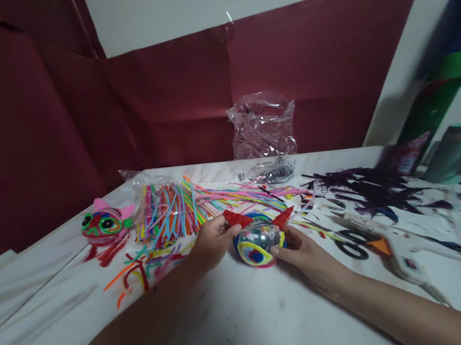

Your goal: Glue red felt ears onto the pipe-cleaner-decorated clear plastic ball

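Observation:
Between my two hands is a clear plastic ball (263, 237) decorated with coiled pipe cleaners, with two red pointed ears on top and a yellow, white, red and blue eye-like spiral on its front left. My left hand (214, 243) pinches the ball near its left red ear (237, 218). At the other side, my right hand (302, 250) grips the ball, thumb on its front and fingers partly hidden behind. The right red ear (283, 218) points up and outward. Short pipe cleaner pieces (143, 270) lie scattered left of my left hand.
A finished-looking pink pipe cleaner creature (104, 226) sits at the left. Behind are bundled pipe cleaners (167, 209) and a clear plastic bag (265, 128). To the right lie black-handled scissors (351, 244), a glue gun (401, 257), dark purple strips (372, 188) and a teal cup (457, 151).

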A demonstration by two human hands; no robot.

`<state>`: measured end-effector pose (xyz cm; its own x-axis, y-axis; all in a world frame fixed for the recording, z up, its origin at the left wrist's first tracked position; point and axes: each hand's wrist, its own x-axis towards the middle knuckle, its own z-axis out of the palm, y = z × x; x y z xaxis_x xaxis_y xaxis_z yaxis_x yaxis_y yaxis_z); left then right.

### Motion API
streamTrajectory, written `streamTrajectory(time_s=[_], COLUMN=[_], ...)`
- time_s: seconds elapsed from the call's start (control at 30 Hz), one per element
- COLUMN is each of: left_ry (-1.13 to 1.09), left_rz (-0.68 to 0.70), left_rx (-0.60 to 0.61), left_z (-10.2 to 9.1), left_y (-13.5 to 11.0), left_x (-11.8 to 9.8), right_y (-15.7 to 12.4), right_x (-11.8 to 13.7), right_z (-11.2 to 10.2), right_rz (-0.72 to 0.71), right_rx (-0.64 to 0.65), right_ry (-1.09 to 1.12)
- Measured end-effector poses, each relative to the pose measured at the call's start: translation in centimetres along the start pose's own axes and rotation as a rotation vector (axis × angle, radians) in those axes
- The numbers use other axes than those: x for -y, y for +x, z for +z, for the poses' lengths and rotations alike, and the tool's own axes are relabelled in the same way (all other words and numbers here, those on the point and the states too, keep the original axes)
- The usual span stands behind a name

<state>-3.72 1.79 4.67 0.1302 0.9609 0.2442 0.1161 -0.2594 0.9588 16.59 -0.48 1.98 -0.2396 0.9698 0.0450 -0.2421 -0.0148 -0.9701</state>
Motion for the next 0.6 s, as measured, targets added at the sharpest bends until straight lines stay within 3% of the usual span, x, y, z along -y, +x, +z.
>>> streamTrajectory(time_s=[0.2, 0.43, 0.6], left_ry=[0.025, 0.024, 0.093], left_rz=[-0.101, -0.213, -0.278], left_rx=[-0.189, -0.113, -0.154], left_z=[-0.6, -0.4, -0.9], left_y=[1.0, 1.2, 1.6], left_x=[1.1, 2.4, 3.3], right_y=[0.1, 0.6, 1.0], right_x=[-0.3, -0.2, 0.0], right_z=[-0.2, -0.9, -1.3], right_rz=[0.000, 0.021, 0.045], right_rx=[0.018, 0.066, 0.087], right_ry=[-0.012, 0.020, 0.044])
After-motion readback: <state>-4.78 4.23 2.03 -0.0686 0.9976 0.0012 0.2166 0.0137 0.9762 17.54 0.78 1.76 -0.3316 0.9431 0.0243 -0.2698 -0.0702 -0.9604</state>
